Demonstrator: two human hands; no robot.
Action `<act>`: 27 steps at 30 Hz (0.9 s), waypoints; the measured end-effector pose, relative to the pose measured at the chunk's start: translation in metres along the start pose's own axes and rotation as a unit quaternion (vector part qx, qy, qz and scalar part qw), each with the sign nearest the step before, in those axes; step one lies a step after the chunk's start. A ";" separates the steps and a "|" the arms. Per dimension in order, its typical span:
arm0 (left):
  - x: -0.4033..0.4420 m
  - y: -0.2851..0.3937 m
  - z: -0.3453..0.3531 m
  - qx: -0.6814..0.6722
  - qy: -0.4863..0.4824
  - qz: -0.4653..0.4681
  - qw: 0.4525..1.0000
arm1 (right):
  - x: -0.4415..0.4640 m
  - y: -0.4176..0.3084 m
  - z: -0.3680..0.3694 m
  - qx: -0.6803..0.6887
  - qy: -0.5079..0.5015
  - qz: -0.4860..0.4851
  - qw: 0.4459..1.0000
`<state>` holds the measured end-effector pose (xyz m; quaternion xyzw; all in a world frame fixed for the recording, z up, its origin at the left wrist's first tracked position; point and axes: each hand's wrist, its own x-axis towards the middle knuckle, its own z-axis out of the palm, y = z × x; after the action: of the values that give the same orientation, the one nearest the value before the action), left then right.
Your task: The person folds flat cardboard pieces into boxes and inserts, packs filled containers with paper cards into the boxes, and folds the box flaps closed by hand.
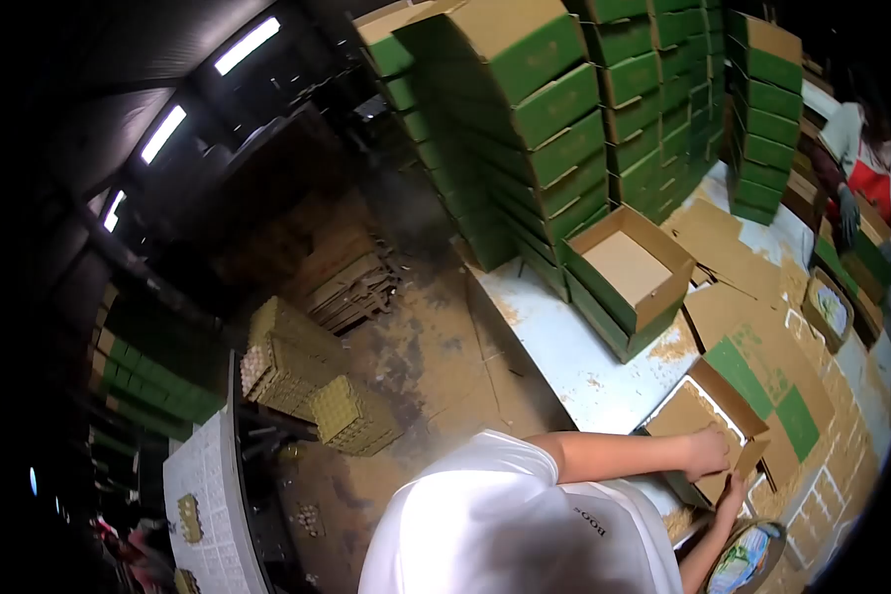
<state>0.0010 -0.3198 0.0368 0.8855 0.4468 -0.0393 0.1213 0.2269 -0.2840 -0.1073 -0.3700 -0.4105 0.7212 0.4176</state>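
An open cardboard box (675, 421) with brown inner faces lies before me on the worktable, its flap raised along the far side. My left hand (708, 453) reaches over it, fingers curled down against the brown cardboard inside. Whether something is pinched in those fingers is hidden. At the box's near corner, my right hand (732, 495) grips the edge with fingers bent round the cardboard. A flat cardboard piece with green patches (772, 386) lies just beyond the box. Beside my right forearm stands a round basket (745, 559) with printed labels or packets in it.
Tall stacks of green boxes (564, 129) rise at the back of the worktable (574, 361). One open green box (629, 282) stands in front of them. Another person's gloved hand (848, 213) is at the far right. Egg trays (351, 416) are piled on the floor side.
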 end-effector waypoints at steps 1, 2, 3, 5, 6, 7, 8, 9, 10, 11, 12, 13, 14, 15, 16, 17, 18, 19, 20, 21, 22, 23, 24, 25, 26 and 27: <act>-0.006 -0.005 0.005 -0.094 -0.003 -0.014 0.995 | 0.001 -0.001 0.001 0.001 -0.011 0.012 1.000; -0.005 -0.006 0.012 -0.189 -0.003 -0.015 0.982 | 0.002 0.000 -0.004 0.000 -0.011 0.022 1.000; 0.000 -0.008 0.028 -0.170 0.026 0.022 0.985 | 0.007 0.006 -0.010 0.002 -0.008 0.017 1.000; 0.013 -0.008 0.039 -0.117 0.031 0.058 0.991 | 0.018 0.018 -0.021 0.021 -0.014 0.004 1.000; 0.017 -0.009 0.038 -0.131 0.011 0.050 0.990 | 0.017 0.015 -0.023 0.007 -0.004 0.011 1.000; 0.021 -0.011 0.036 -0.148 -0.009 0.040 0.988 | 0.014 0.013 -0.026 -0.007 0.007 0.021 1.000; 0.025 -0.013 0.037 -0.167 -0.030 0.029 0.985 | 0.010 0.013 -0.028 -0.023 0.017 0.034 0.999; 0.030 -0.017 0.042 -0.155 -0.042 0.024 0.987 | -0.001 -0.003 -0.005 -0.013 0.029 0.040 0.999; 0.029 -0.021 0.051 -0.142 -0.009 0.023 0.990 | -0.004 -0.009 0.008 -0.002 0.030 0.035 0.999; 0.017 -0.018 0.035 -0.147 -0.023 0.002 0.989 | -0.003 -0.010 0.008 -0.010 0.020 0.046 0.999; 0.013 -0.017 0.032 -0.178 -0.035 0.001 0.983 | -0.008 -0.020 0.019 -0.043 0.041 0.080 0.995; 0.015 -0.017 0.036 -0.196 -0.033 0.000 0.980 | -0.013 -0.025 0.022 -0.055 0.057 0.094 0.992; 0.020 -0.018 0.048 -0.176 -0.014 0.009 0.984 | -0.010 -0.018 0.016 -0.087 0.076 0.089 0.989; 0.016 -0.013 0.041 -0.166 -0.026 0.006 0.986 | -0.017 -0.022 0.027 -0.079 0.114 0.080 0.987; 0.013 -0.007 0.031 -0.153 -0.059 -0.012 0.986 | -0.021 -0.029 0.037 -0.074 0.109 0.076 0.988; 0.014 -0.003 0.025 -0.137 -0.083 -0.017 0.987 | -0.022 -0.026 0.041 -0.066 0.115 0.031 0.991; 0.019 0.002 0.026 -0.137 -0.094 -0.036 0.986 | -0.023 -0.025 0.042 -0.062 0.087 0.007 0.994; 0.020 0.008 0.025 -0.137 -0.102 -0.039 0.985 | -0.023 -0.017 0.039 -0.077 0.093 0.001 0.993; 0.026 0.015 0.024 -0.130 -0.107 -0.054 0.984 | -0.025 -0.022 0.046 -0.039 0.103 0.005 0.994; 0.035 0.022 0.023 -0.128 -0.112 -0.049 0.984 | -0.020 -0.013 0.045 -0.011 0.105 -0.007 0.994; 0.035 0.024 0.019 -0.121 -0.120 -0.056 0.984 | -0.018 -0.010 0.047 0.001 0.109 -0.010 0.994; 0.034 0.024 0.018 -0.113 -0.125 -0.068 0.983 | -0.020 -0.012 0.048 0.012 0.107 -0.012 0.994; 0.037 0.025 0.021 -0.099 -0.127 -0.065 0.985 | -0.022 -0.014 0.049 0.021 0.100 -0.012 0.995; 0.040 0.024 0.024 -0.072 -0.136 -0.066 0.986 | -0.024 -0.013 0.048 0.002 0.098 -0.007 0.995; 0.042 0.024 0.029 -0.048 -0.139 -0.067 0.987 | -0.024 -0.011 0.047 -0.031 0.094 -0.033 0.995; 0.041 0.022 0.030 -0.041 -0.141 -0.065 0.987 | -0.021 -0.007 0.045 -0.034 0.098 -0.026 0.994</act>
<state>0.0445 -0.3073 0.0044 0.8346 0.4829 -0.1534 0.2161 0.1975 -0.3135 -0.0796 -0.4422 -0.4011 0.6560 0.4618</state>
